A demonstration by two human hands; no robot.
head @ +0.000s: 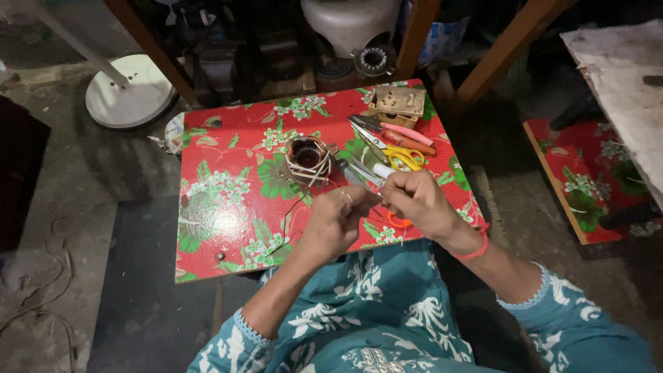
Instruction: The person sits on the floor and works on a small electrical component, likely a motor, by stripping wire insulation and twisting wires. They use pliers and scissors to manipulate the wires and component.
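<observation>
- I am pinching a thin wire (pixel 378 197) between the fingers of my left hand (pixel 336 222) and right hand (pixel 416 200), both sets closed on it just above the table (pixel 221 221).
- I am keeping the grip light and the hands close together, so the strand should not kink.
- The wire is trailing toward the wound coil (pixel 306 159) standing beyond my left hand; slack there seems advisable.
- Scissors (pixel 394 155) and pliers (pixel 400 132) are lying near my right hand.
</observation>
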